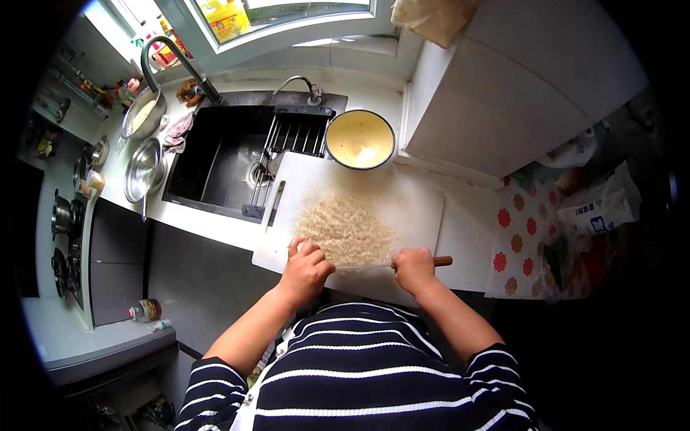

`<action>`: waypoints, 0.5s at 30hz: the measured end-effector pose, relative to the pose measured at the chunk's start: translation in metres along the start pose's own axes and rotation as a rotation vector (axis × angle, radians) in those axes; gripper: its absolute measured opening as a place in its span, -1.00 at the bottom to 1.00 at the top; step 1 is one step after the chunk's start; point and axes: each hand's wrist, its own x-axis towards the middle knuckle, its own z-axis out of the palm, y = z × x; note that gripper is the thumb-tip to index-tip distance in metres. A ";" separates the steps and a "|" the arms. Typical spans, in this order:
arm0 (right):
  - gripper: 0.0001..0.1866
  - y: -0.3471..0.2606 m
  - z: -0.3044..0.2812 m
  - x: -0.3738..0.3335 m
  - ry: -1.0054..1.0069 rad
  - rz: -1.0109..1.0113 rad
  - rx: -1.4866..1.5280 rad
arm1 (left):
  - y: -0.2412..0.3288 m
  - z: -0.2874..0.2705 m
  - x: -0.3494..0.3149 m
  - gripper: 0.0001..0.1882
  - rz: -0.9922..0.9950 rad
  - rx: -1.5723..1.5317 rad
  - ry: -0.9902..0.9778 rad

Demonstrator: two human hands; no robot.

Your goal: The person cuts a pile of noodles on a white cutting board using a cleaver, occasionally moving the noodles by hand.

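Note:
A wide heap of pale, finely cut shreds (343,228) lies on the white cutting board (417,208); its kind is unclear. Along the heap's near edge runs the thin blade of a knife (443,261), whose brown wooden handle sticks out to the right. My right hand (415,269) is closed round that handle close to the blade. My left hand (307,269) rests at the heap's near left corner with fingers curled, by the blade's far end. Whatever lies under those fingers is hidden. Beyond the board stands a cream bowl with a dark rim (359,138).
Left of the board is a black sink (226,154) with a rack (298,133) across it and a tall faucet (176,65). Metal pans (146,170) stand farther left. A tiled wall box (496,93) rises at the right, near a flower-patterned cloth (521,241) and bags.

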 end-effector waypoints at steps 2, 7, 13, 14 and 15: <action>-0.91 -0.004 -0.011 -0.002 -0.041 0.001 -0.003 | 0.002 -0.011 0.006 -0.94 -0.015 -0.017 0.025; -0.91 -0.013 -0.013 -0.007 -0.134 -0.012 0.049 | -0.003 -0.013 -0.003 -0.92 0.002 -0.032 -0.056; -0.91 -0.019 -0.002 -0.004 -0.151 -0.057 0.019 | -0.006 -0.005 -0.023 -0.91 -0.035 -0.044 -0.078; -0.91 -0.020 -0.002 -0.003 -0.152 -0.053 -0.001 | -0.007 -0.004 -0.024 -0.91 -0.040 -0.046 -0.080; -0.91 -0.021 -0.001 -0.001 -0.153 -0.050 -0.021 | -0.007 -0.002 -0.025 -0.91 -0.046 -0.045 -0.073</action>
